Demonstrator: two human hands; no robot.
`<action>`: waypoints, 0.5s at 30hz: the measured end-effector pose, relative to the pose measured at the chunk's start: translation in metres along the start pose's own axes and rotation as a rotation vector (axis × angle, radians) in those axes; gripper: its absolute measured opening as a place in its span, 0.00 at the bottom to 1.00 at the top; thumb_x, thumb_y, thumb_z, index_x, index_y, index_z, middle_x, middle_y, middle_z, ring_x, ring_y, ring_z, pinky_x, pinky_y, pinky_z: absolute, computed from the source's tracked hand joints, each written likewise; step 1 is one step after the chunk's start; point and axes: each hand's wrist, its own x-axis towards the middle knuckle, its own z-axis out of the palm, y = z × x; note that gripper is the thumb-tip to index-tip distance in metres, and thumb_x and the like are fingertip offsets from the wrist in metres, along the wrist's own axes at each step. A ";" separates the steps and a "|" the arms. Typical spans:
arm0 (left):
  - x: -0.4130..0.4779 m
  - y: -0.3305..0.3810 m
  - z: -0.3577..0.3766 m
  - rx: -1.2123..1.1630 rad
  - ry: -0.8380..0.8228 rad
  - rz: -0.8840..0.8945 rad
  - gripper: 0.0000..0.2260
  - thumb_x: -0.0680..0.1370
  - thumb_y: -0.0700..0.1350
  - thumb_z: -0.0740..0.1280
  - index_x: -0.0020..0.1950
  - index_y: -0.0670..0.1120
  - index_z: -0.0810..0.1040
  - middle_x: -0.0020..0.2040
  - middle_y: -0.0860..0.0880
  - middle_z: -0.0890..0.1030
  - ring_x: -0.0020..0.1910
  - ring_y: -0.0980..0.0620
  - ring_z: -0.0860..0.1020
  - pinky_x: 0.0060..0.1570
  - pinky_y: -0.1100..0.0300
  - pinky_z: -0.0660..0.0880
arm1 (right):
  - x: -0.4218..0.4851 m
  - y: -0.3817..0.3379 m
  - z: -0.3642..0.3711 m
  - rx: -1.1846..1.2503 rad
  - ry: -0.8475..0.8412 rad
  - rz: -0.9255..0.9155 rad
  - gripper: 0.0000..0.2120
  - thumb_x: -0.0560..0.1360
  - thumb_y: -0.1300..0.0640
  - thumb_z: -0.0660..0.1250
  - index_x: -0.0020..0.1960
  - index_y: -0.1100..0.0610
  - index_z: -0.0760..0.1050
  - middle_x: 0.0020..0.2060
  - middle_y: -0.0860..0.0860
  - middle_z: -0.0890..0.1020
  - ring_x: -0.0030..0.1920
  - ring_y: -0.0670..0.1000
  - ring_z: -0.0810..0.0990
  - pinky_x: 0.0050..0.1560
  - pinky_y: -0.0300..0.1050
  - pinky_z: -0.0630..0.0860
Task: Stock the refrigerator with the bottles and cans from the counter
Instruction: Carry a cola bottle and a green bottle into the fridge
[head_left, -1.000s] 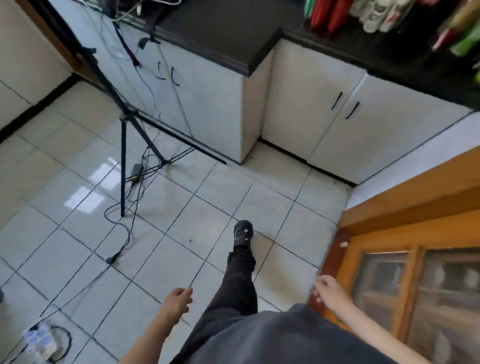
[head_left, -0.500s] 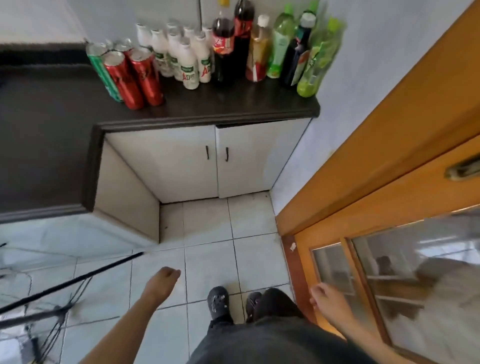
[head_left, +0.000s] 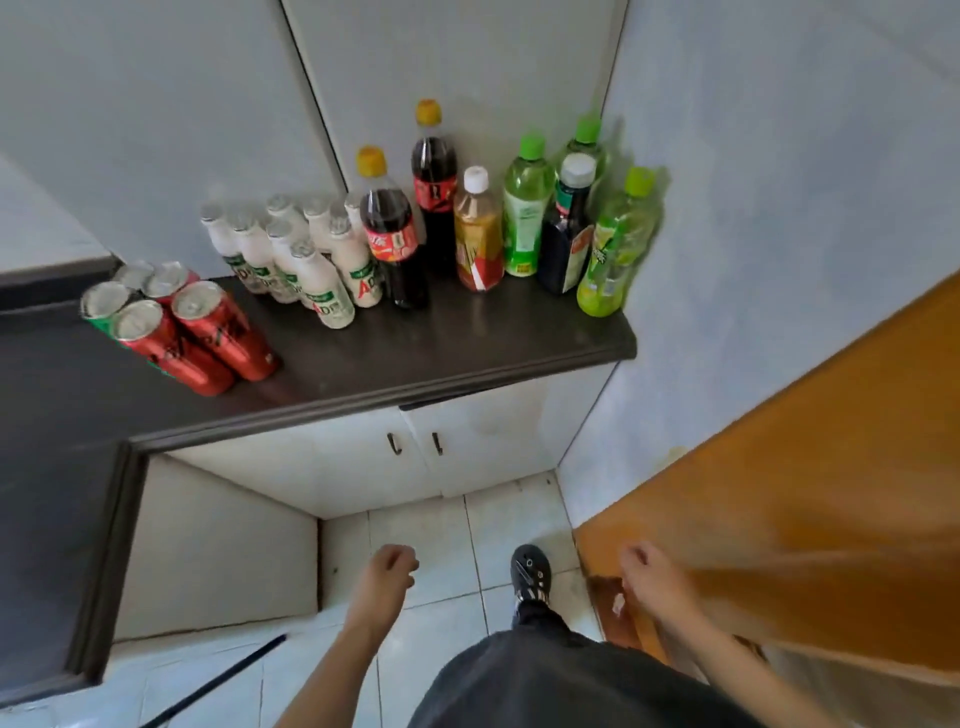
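On the dark counter (head_left: 395, 358) stand several red and green cans (head_left: 208, 332) at the left, a cluster of small white milk bottles (head_left: 306, 260), two cola bottles (head_left: 395, 234), an orange-tea bottle (head_left: 478, 234), a dark bottle (head_left: 569, 228) and several green bottles (head_left: 615, 249) by the right wall. My left hand (head_left: 389, 571) hangs low over the floor tiles, fingers curled, holding nothing. My right hand (head_left: 649, 577) is also low, loosely closed and empty, beside the wooden door. Both hands are well below and in front of the counter. No refrigerator is in view.
White cabinet doors (head_left: 415, 452) with two dark handles sit under the counter. An orange wooden door (head_left: 805, 493) fills the right side. The counter wraps round to the left (head_left: 52, 519). A black tripod leg (head_left: 223, 680) crosses the floor at lower left. My shoe (head_left: 530, 571) is on the tiles.
My view has swung from the floor and tripod toward the counter corner and moved closer to the bottles. Both hands stayed low and empty.
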 end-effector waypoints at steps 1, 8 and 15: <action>0.006 0.021 0.003 -0.039 0.028 0.025 0.08 0.81 0.45 0.60 0.54 0.44 0.76 0.51 0.46 0.80 0.48 0.49 0.78 0.45 0.56 0.70 | 0.012 -0.024 -0.009 0.005 0.021 -0.049 0.10 0.81 0.54 0.56 0.55 0.56 0.74 0.47 0.53 0.79 0.46 0.50 0.77 0.43 0.42 0.71; 0.036 0.155 0.010 -0.252 0.247 0.309 0.06 0.80 0.48 0.61 0.49 0.51 0.77 0.47 0.54 0.82 0.48 0.56 0.80 0.48 0.59 0.74 | 0.059 -0.183 -0.053 0.085 0.447 -0.469 0.16 0.77 0.59 0.62 0.64 0.57 0.70 0.59 0.51 0.74 0.60 0.51 0.73 0.57 0.50 0.74; 0.055 0.251 -0.001 -0.222 0.405 0.685 0.06 0.79 0.44 0.63 0.50 0.54 0.77 0.49 0.58 0.80 0.50 0.61 0.77 0.48 0.70 0.72 | 0.077 -0.272 -0.086 0.139 0.832 -0.745 0.23 0.69 0.67 0.68 0.63 0.69 0.68 0.64 0.64 0.69 0.66 0.62 0.66 0.67 0.41 0.59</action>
